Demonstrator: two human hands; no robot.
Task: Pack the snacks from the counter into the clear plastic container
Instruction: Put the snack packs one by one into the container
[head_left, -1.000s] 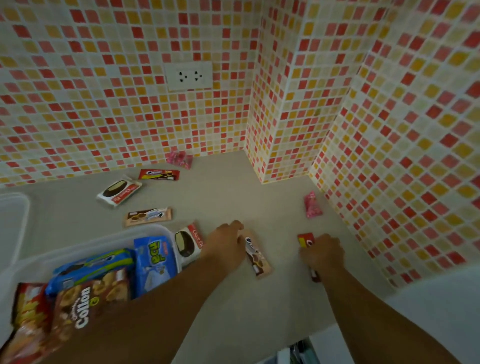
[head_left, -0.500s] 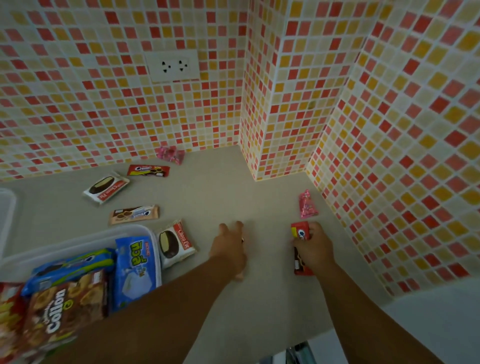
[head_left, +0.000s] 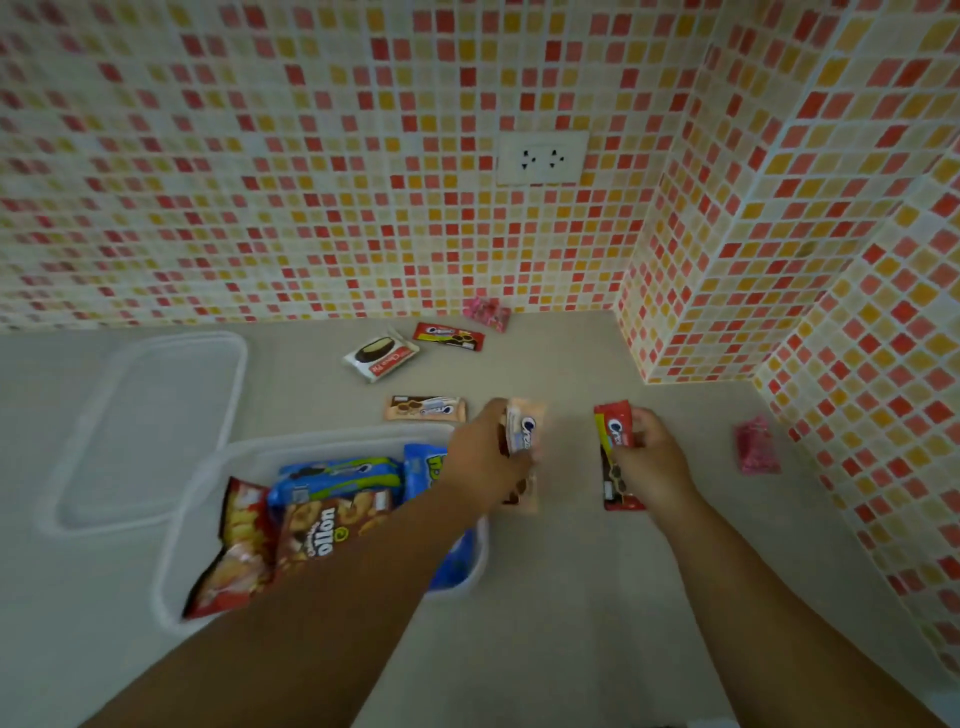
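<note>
I am watching two bare hands over a beige counter (head_left: 571, 597). The left hand (head_left: 485, 457) is gripping a tan cream-biscuit packet (head_left: 524, 431); the right hand (head_left: 649, 457) is pinching a red cream-biscuit packet (head_left: 613, 423). The two hands are apart, both just right of the clear plastic container (head_left: 218, 467), which is holding several snack bags. More packets are lying near the tiled wall (head_left: 311, 182).
</note>
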